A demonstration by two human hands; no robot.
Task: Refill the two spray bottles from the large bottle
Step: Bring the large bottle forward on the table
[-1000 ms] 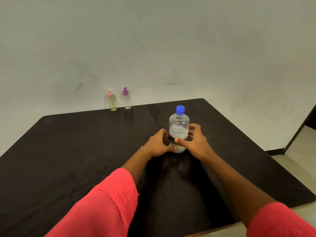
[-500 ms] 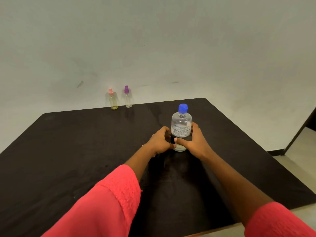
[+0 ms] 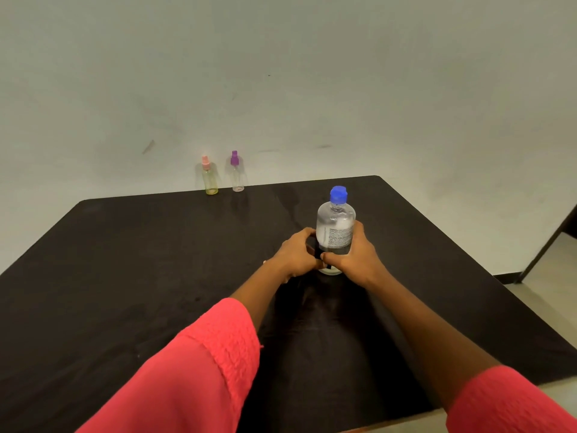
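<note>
A large clear bottle (image 3: pixel 336 228) with a blue cap and a printed label stands upright on the black table (image 3: pixel 156 260), right of centre. My right hand (image 3: pixel 356 259) grips its lower body from the right, thumb across the front. My left hand (image 3: pixel 296 256) curls against the bottle's lower left side, fingers wrapped round it. Two small spray bottles stand at the table's far edge by the wall: a yellowish one with a pink top (image 3: pixel 209 176) and a clear one with a purple top (image 3: pixel 236 173). Both spray tops are on.
A pale wall runs behind the table. On the right the table edge drops to a light floor, where a dark slanted leg or frame (image 3: pixel 549 245) stands. Red sleeves cover both forearms near the front edge.
The bottle and both hands have shifted slightly to the right and a little farther from me. The grip on the bottle stays the same. The spray bottles have not moved.
</note>
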